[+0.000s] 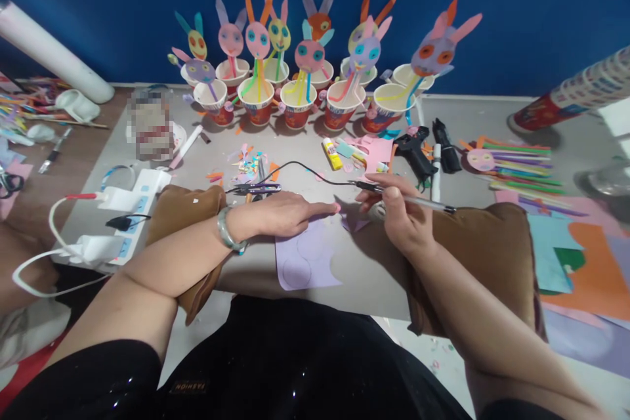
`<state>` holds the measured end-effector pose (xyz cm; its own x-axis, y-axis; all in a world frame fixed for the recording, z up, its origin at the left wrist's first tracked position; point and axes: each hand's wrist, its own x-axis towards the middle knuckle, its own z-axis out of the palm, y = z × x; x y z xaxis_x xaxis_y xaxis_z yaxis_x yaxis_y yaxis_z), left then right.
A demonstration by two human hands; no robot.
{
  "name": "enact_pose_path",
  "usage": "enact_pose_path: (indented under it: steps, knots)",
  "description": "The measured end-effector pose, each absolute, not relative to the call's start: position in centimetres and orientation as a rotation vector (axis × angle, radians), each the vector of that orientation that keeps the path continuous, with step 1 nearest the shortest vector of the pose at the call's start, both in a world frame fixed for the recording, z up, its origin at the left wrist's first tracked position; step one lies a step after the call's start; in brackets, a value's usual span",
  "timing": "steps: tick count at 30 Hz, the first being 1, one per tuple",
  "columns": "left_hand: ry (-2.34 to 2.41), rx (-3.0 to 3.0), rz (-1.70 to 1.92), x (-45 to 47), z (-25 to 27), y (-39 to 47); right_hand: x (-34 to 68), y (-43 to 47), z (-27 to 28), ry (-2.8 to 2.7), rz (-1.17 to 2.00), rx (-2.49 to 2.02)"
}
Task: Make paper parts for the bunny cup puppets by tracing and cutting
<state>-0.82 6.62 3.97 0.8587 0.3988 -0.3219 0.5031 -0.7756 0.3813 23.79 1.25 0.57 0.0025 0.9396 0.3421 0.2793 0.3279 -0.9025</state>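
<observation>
My right hand (406,213) grips a clear-barrelled pen (428,203) whose dark tip points left. My left hand (280,213) lies low over the table, its index finger stretched to the right. At that fingertip is a small pink spot (337,208); whether it is a paper piece or the nail, I cannot tell. Partly beneath my left hand is a lavender paper sheet (315,269) with pencilled circles and cut-out edges. A thin black cord (305,166) arcs behind my hands. Near my left wrist lie scissors (256,188).
Paper cups (298,115) with paper rabbit heads line the blue wall. Behind my right hand are a black glue gun (416,151), a glue stick (332,154) and markers. Brown cushions (472,256) flank the table front. A power strip (142,210) sits left; coloured paper (600,269) lies right.
</observation>
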Motion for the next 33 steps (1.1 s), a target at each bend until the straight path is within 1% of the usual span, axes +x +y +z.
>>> enact_pose_path:
  steps: [3,6,9,11,14,20,26,33]
  knots:
    - [0.655,2.562,-0.312,-0.9,4.0,6.6,24.3,0.5,1.3,-1.564,0.712,-1.126]
    - [0.651,2.572,-0.307,-1.0,3.9,6.6,24.5,-0.3,2.2,-1.788,0.513,-1.067]
    - [0.632,2.595,-0.264,-1.2,3.4,6.6,24.4,-0.5,2.7,-2.046,0.327,-0.898]
    - [0.616,2.608,-0.237,-1.3,3.1,6.6,24.1,-0.3,2.6,-2.158,0.267,-0.771]
    - [0.606,2.610,-0.210,-1.5,2.8,6.7,23.8,0.1,2.3,-2.312,0.228,-0.677]
    - [0.591,2.580,-0.195,-1.7,2.8,6.7,23.8,0.3,1.7,-2.503,0.154,-0.694]
    - [0.586,2.582,-0.137,-1.7,2.6,6.6,23.3,0.2,1.4,-2.587,0.075,-0.695]
    - [0.623,2.580,-0.187,-1.3,2.7,6.6,22.7,0.3,1.2,-2.613,0.008,-0.704]
